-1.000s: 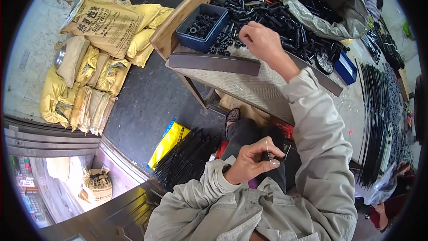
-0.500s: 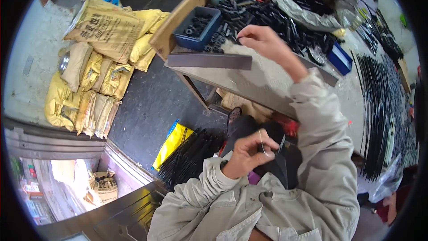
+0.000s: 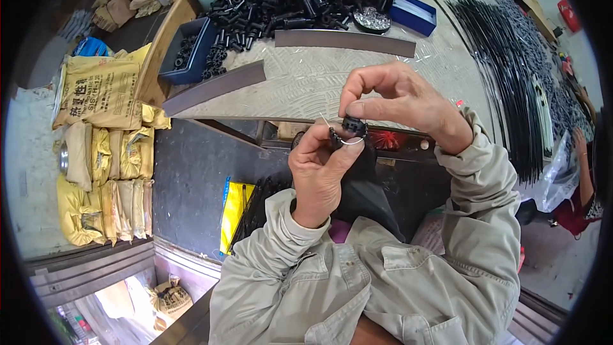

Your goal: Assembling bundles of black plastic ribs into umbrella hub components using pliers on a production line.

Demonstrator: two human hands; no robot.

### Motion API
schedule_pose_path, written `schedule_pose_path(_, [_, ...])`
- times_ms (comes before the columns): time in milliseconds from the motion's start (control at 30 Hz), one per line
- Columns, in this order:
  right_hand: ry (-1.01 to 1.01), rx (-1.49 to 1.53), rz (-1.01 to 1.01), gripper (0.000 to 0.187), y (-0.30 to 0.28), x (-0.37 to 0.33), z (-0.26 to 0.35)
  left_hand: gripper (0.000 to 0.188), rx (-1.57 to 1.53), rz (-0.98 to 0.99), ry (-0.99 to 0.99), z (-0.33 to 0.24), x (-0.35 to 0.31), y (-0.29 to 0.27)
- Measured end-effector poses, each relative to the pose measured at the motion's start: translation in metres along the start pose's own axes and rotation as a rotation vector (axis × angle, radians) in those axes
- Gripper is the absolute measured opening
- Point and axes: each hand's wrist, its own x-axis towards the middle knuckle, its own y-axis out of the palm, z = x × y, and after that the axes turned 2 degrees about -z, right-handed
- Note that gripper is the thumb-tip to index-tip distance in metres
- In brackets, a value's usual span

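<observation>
In front of my chest, above my lap, my two hands meet. My left hand [image 3: 322, 169] is closed, its thumb and fingers pinching a thin pale curved wire [image 3: 353, 142] with small black pieces along it. Just right of it my right hand [image 3: 402, 99] is closed, thumb and forefinger on a small black ring-like part [image 3: 354, 127] that touches the wire. Whether the wire passes through this part I cannot tell.
The worktable [image 3: 313, 89] ahead carries a heap of black tubular parts [image 3: 274, 16], a blue bin [image 3: 167, 57] of black rings, a dish [image 3: 371, 20] of shiny bits, a blue box [image 3: 414, 13] and long black rods [image 3: 504, 83]. Yellow sacks [image 3: 102, 92] stand left; another person's hand [image 3: 580, 142] shows right.
My right hand has come back from the heap on the table to my left hand, with a small black part. My left hand has risen, and the view has shifted.
</observation>
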Motion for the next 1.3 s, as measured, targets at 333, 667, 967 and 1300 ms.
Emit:
schedule_pose_path(333, [-0.438, -0.445, -0.071, 0.017, -0.026, -0.021, -0.007, 0.014, 0.035, 0.008, -0.006, 0.014, 0.0, 0.023])
schedule_pose_path(667, [-0.618, -1.012, -0.328, 0.024, 0.0, -0.041, -0.001, 0.018, -0.036, 0.079, -0.014, 0.012, -0.001, 0.018])
schedule_pose_path(967, [-0.649, -0.866, -0.476, 0.025, 0.015, -0.041, -0.022, 0.023, -0.06, 0.184, -0.039, 0.009, -0.005, 0.003])
schedule_pose_path(1300, [-0.7, -0.868, -0.53, 0.027, 0.015, -0.037, -0.026, 0.032, 0.0, 0.104, 0.036, 0.008, -0.003, 0.006])
